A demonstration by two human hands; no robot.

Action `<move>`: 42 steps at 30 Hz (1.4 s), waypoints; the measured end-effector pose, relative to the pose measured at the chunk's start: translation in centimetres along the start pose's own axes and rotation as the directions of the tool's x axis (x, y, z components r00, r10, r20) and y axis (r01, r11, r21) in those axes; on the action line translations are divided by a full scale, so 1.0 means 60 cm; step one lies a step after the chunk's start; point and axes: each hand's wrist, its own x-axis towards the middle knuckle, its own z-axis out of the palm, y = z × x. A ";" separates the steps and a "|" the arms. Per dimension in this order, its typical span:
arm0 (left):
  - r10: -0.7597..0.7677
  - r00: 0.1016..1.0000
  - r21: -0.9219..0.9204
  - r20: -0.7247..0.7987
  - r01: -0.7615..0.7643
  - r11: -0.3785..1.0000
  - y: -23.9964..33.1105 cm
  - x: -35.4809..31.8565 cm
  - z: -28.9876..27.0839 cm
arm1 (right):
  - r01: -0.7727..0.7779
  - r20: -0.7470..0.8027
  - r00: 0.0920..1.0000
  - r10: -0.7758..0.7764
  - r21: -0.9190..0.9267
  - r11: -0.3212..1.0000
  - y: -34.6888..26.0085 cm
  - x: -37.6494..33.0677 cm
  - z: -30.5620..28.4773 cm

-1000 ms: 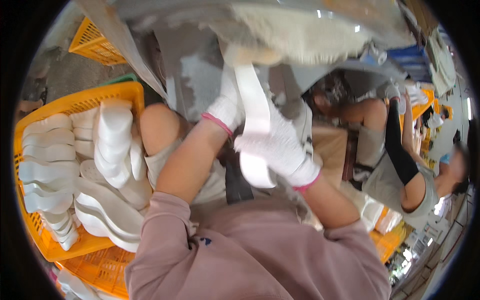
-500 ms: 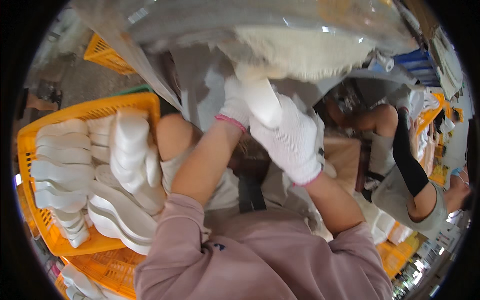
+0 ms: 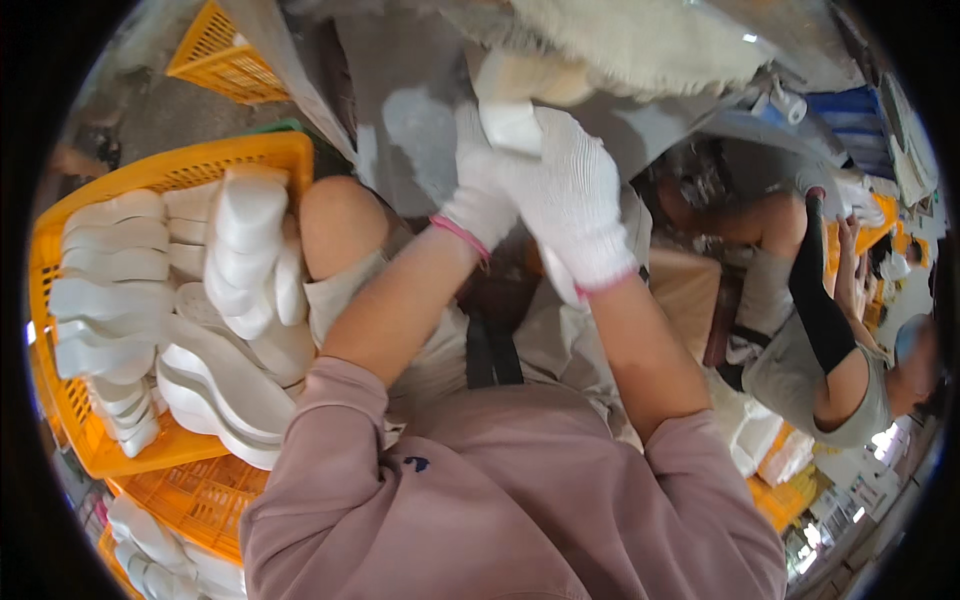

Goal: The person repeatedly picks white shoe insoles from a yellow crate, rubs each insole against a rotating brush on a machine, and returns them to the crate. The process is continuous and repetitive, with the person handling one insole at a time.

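Nearest the camera is the person's own pink sweatshirt [image 3: 500, 500], its sleeves pushed up so both bare forearms rise from the lower edge toward the middle of the view. Just to the left, beside the bare knee [image 3: 335, 225], an orange crate [image 3: 75, 420] holds rows of white shoe soles [image 3: 235, 240] stacked on edge and nested flat, seemingly packed that way so each one can be lifted out singly; a second orange crate [image 3: 200, 495] sits below it with more soles.

Further up, both hands wear white knit gloves with pink cuffs. The left hand [image 3: 480, 195] and the right hand [image 3: 570, 195] meet in front of the chest and together hold one white sole [image 3: 512, 120], raised up against the fluffy cream buffing wheel [image 3: 640, 40] above. Holding it with two hands looks like a way to steady the piece against the wheel. The right fingers [image 3: 560, 140] are curled shut over the sole's near end, covering most of it; the left fingers [image 3: 470, 130] are wrapped round its side, pressed close together rather than spread. Only the top end of the sole shows between the gloves.

Farther right, another person [image 3: 820, 350] in a grey top and a black arm sleeve sits bent over their own work, with more orange crates [image 3: 775, 490] near them.
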 end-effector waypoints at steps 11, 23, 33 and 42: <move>-0.030 0.996 -0.175 -0.086 0.014 0.984 0.030 0.088 0.036 | 0.141 0.286 0.958 -0.020 -0.410 0.901 -0.053 -0.054 -0.064; 0.216 0.962 0.096 -0.168 -0.202 0.975 0.016 0.013 0.110 | -0.278 0.222 0.955 0.196 0.449 0.849 0.098 -0.194 -0.102; 0.777 0.547 0.795 0.311 0.298 -0.529 0.192 -0.397 0.167 | -0.635 -0.151 0.769 0.621 -0.071 0.769 0.291 -0.410 -0.250; 0.970 0.241 0.486 0.039 0.843 -0.229 0.196 -0.713 0.139 | -0.094 0.241 0.968 0.073 0.075 0.993 0.181 -0.313 -0.180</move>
